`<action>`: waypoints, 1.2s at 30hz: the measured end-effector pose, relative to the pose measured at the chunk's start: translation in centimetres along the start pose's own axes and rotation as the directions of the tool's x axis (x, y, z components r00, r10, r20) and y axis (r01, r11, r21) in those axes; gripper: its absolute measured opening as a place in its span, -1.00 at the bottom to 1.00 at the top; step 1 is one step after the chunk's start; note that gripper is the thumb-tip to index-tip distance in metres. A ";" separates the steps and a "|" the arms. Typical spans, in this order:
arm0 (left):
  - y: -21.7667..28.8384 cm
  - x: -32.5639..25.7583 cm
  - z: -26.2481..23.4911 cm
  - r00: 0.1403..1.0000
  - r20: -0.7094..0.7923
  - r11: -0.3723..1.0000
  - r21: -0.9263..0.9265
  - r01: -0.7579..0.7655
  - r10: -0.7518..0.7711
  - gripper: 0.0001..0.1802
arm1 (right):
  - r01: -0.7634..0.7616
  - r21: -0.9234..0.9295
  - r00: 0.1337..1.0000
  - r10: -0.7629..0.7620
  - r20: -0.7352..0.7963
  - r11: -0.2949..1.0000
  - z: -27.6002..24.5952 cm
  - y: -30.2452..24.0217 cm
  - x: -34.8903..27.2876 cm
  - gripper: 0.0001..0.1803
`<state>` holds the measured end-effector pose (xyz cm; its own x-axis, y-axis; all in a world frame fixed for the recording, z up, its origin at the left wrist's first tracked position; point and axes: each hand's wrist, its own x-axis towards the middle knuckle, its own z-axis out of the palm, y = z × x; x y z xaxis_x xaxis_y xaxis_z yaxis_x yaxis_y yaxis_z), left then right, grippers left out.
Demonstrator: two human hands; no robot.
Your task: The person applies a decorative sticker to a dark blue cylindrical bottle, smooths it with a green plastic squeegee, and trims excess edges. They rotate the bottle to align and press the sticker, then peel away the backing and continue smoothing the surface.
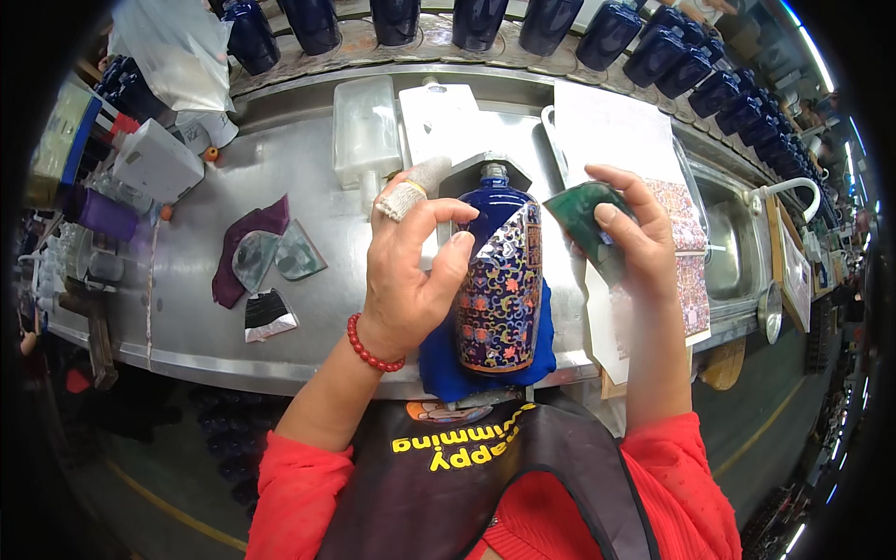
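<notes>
A dark blue ceramic bottle point(499, 280) lies on a blue cloth point(439, 369) at the near edge of a steel bench, its neck pointing away from me. A patterned decal sheet covers most of its body. My left hand point(411, 271), with a bandaged forefinger, pinches a corner of the decal film near the bottle's shoulder. My right hand point(635, 233) holds a green flexible scraper pad point(588, 219) just to the right of the bottle.
The steel bench point(187, 317) carries a maroon cloth point(247, 247), clear film scraps point(280, 254), a black-and-silver scrap point(268, 313) and a clear plastic box point(366, 131). Patterned decal sheets point(686, 252) lie at right beside a sink point(723, 233). Rows of blue bottles point(607, 33) line the back.
</notes>
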<state>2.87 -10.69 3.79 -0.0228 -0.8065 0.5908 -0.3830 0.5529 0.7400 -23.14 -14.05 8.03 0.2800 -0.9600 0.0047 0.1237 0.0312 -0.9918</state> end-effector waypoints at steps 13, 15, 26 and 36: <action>0.5 0.9 0.2 0.971 0.184 0.979 -0.105 0.176 -0.155 -0.77 | -0.071 -0.107 0.962 0.096 0.254 0.992 -0.9 -0.1 2.6 -0.59; 0.6 0.9 0.3 0.972 0.193 0.987 -0.064 0.150 -0.135 -0.74 | -0.070 -0.102 0.959 0.095 0.266 0.992 -0.7 -0.2 2.8 -0.58; 0.9 0.9 0.7 0.978 0.207 1.000 0.002 0.025 -0.025 -0.54 | -0.079 -0.108 0.952 0.107 0.286 0.991 -0.5 -1.0 2.8 -0.58; 1.5 1.1 1.8 0.997 0.082 0.977 0.214 -0.017 -0.001 -0.55 | -0.013 -0.149 0.971 0.048 0.234 0.989 0.6 -1.1 3.1 -0.57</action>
<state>0.61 -11.15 5.00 -0.0980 -0.8213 0.5620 -0.5714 0.5087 0.6439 -21.87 -16.86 9.21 0.5002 -0.8658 -0.0137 -0.0238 0.0021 -0.9997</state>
